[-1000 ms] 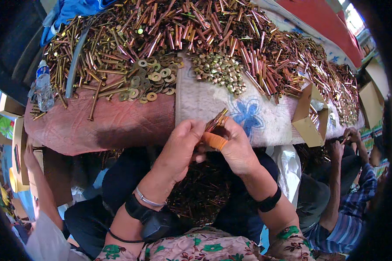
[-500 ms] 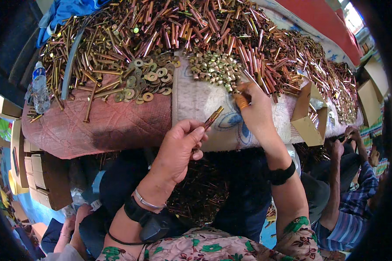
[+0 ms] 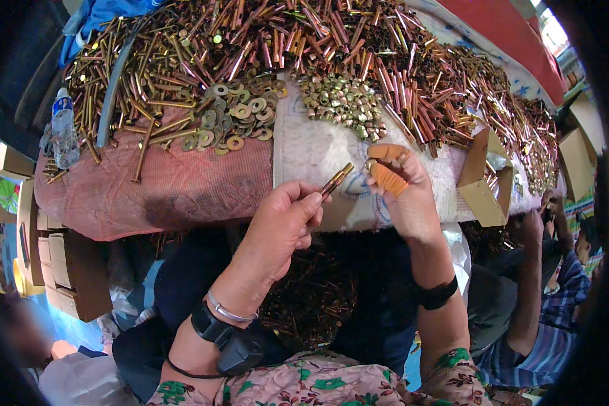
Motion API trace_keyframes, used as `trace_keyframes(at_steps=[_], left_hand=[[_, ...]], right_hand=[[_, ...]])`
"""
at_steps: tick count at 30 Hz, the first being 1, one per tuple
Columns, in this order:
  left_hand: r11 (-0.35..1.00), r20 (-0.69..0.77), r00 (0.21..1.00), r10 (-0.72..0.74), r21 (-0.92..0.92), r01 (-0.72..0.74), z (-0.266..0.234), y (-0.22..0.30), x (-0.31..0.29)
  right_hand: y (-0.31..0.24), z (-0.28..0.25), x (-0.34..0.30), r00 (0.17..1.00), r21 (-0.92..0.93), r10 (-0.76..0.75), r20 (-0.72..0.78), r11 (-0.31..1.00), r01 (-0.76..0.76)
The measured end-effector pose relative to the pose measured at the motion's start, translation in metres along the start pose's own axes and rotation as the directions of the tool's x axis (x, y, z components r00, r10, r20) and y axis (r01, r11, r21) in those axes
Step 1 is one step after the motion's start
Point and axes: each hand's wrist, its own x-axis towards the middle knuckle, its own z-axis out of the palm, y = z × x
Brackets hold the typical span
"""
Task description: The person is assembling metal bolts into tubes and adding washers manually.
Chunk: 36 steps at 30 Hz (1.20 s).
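Observation:
My left hand (image 3: 284, 223) is closed around a sleeve anchor bolt (image 3: 338, 178), its threaded brassy end pointing up and to the right. To its right, my right hand (image 3: 409, 193), with orange tape wrapped on its fingers, pinches a small cone nut (image 3: 370, 164). The nut is a short way from the bolt's tip, not touching it. Just beyond lies a pile of similar cone nuts (image 3: 345, 105) on the pale quilted cover (image 3: 311, 152). Flat washers (image 3: 240, 111) are heaped to the left of them.
Long bolts (image 3: 139, 88) and reddish metal sleeves (image 3: 406, 101) cover the far side. An open cardboard box (image 3: 480, 196) stands at the right, a water bottle (image 3: 63, 132) at the left. A co-worker's arm (image 3: 528, 284) is at the far right. Loose metal parts (image 3: 308, 291) lie below, between my legs.
My right hand has drawn back from the edge of the nut pile toward me, bringing a cone nut close to the bolt. My left hand keeps its hold, nearly still.

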Motion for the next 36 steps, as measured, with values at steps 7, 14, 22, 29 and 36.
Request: trace_keyframes(at_steps=[7,14,22,29,36], left_hand=[[0.996,0.052,0.999,-0.011,0.089,0.007,0.002,0.001,-0.002],[0.988,0.057,0.998,-0.016,0.152,0.007,0.003,0.001,-0.003],[0.933,0.021,0.994,0.110,0.342,-0.111,-0.001,-0.002,-0.005],[0.902,0.044,0.990,0.131,0.409,-0.138,-0.004,-0.002,-0.007],[0.865,0.049,0.991,0.127,0.483,-0.135,-0.002,0.002,-0.009]], right_hand=[[0.006,0.010,-0.019,0.994,0.026,-0.101,0.029,0.995,0.101],[0.002,0.011,-0.022,0.994,-0.040,-0.097,0.041,0.994,0.098],[-0.004,0.011,-0.021,0.996,-0.265,0.022,0.090,0.964,0.002],[-0.007,0.027,-0.023,0.996,-0.309,0.090,-0.001,0.947,-0.086],[-0.005,0.021,-0.026,0.982,-0.218,0.187,0.011,0.959,-0.180]])
